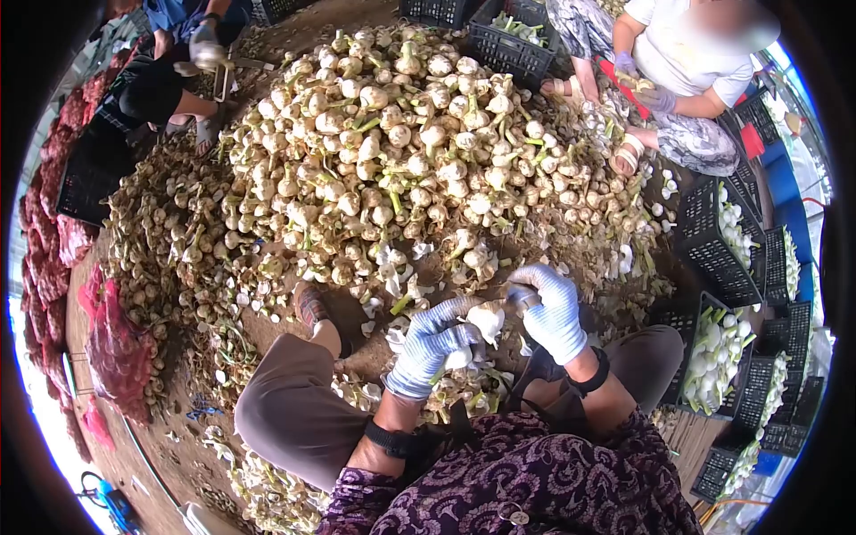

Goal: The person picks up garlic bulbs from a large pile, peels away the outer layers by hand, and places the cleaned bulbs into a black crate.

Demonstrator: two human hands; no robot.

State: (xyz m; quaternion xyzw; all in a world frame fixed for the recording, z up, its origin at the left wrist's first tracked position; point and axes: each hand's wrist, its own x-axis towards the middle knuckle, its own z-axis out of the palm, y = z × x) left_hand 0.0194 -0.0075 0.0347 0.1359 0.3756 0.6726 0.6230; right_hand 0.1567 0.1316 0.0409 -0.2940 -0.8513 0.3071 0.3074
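Observation:
My left hand [435, 348], in a white knit glove with grey fingertips, has its fingers around a white garlic bulb [486, 323]. Another pale piece shows below those fingers, against the palm. My right hand [551, 312], gloved alike, is closed just right of the bulb. A small dark object [521, 296] sits at its fingertips; I cannot tell its kind. Both hands hover over my lap, with loose skins and stalks on the ground below. Ahead of them rises a large heap of garlic bulbs [383, 152] with dirty skins and cut green stems.
Black crates [720, 241] of white garlic line the right side. At upper right sits a person [678, 62] with gloved hands; another person [183, 71] works at upper left. Red mesh sacks [120, 357] stand at left. A blue tool [114, 506] lies at lower left.

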